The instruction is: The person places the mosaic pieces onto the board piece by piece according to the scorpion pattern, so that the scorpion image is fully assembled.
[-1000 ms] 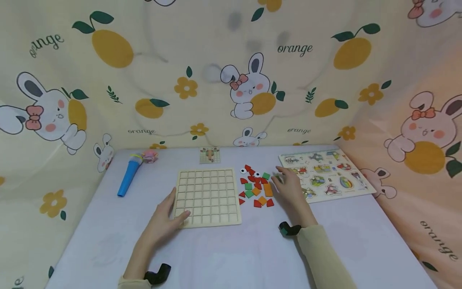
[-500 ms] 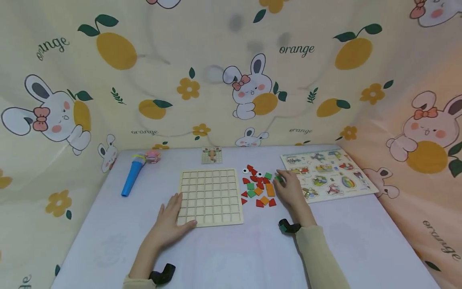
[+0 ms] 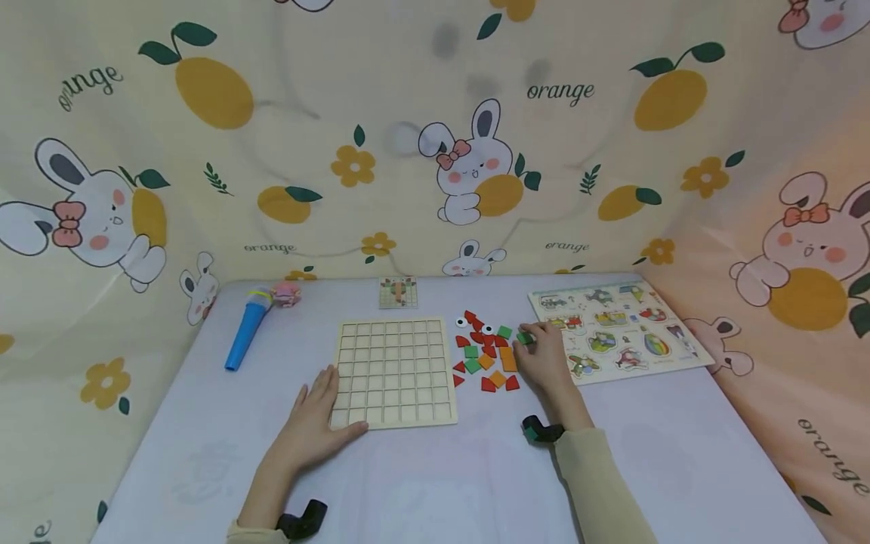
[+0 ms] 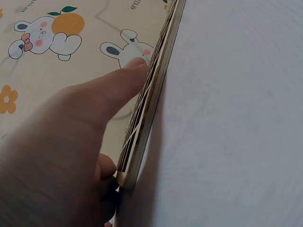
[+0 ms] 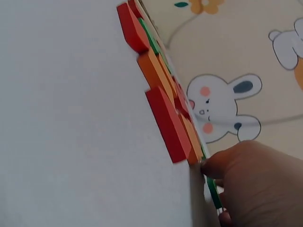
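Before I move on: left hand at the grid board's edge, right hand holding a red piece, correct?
One slip: the piece in the right hand is green, as the head view shows. The left hand is at the edge of the grid board.

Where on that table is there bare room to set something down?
Free: the near table, between the forearms, in front of the grid; the stretch between grid and microphone; and right of the right sleeve, in front of the picture board. Crowded: between grid and right hand, where tiles lie scattered.
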Motion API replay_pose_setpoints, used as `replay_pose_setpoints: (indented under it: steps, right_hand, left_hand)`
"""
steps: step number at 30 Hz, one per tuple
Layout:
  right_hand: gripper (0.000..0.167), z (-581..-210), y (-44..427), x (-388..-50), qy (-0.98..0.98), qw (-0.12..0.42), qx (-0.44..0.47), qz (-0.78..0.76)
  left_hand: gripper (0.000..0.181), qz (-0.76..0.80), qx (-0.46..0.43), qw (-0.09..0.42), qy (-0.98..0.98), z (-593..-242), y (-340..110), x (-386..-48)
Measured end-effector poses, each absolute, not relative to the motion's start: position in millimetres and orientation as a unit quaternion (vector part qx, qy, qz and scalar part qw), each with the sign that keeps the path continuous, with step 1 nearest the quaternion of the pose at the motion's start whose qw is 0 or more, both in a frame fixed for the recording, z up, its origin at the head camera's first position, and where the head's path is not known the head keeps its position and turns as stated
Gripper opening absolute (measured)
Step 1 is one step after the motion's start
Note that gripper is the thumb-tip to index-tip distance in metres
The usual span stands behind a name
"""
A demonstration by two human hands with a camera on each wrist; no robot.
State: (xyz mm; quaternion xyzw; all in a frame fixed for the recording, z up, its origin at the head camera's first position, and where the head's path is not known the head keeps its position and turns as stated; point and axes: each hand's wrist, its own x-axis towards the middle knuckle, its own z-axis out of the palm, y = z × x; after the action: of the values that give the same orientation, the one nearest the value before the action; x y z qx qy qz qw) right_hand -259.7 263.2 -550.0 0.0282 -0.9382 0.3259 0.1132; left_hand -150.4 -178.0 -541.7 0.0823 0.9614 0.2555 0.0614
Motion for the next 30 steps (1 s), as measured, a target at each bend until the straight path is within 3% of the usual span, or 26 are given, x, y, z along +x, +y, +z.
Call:
replay_pose_setpoints:
  steps: [6,14,30]
  right_hand:
    - [0.039,-549,258,-261,-0.939,0.105,0.015,0.328]
    - [0.026,-551,255,-260,-0.931,0.086,0.055,0.351]
    - [0.031,-551,242,-262,-0.945,0.099,0.041,0.31]
  left_hand:
    - [0.125,0.244,0.088,0.055,0.964,-542,-179,-146]
    - [0.125,0.238,0.094,0.052,0.965,-542,-180,-146]
    - [0.125,0.241,0.098,0.059,0.964,-545,-179,-150]
